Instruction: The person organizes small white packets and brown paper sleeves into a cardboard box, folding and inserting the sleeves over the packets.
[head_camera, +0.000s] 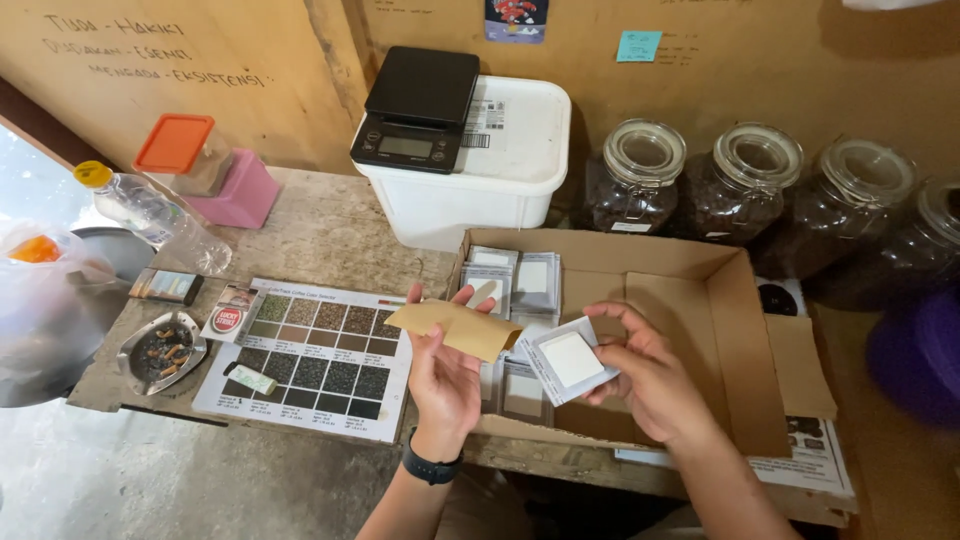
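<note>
Closest to me, my left hand is raised palm-up with a black band on its wrist, thumb and fingers pinching a flat brown paper envelope. That envelope is kraft-coloured, plain and thin; its long axis runs from upper left to lower right, tilted slightly downward toward my right, and its lower right corner nearly meets the packet in my other hand.

My right hand pinches a small square sachet at its right edge, thumb on top and fingers underneath. It is a clear or silvery packet with a white square pad showing in its middle, turned like a diamond so one corner points toward my left hand. Both items hover just above the front left part of an open cardboard box on the worn table.

Inside the box, at its left end, lie rows of similar sachets. Left of the box rests a printed chart of dark and brown sample squares, with a metal ashtray beside it. Behind stand a white tub with a black scale on top, and glass jars of dark contents.
</note>
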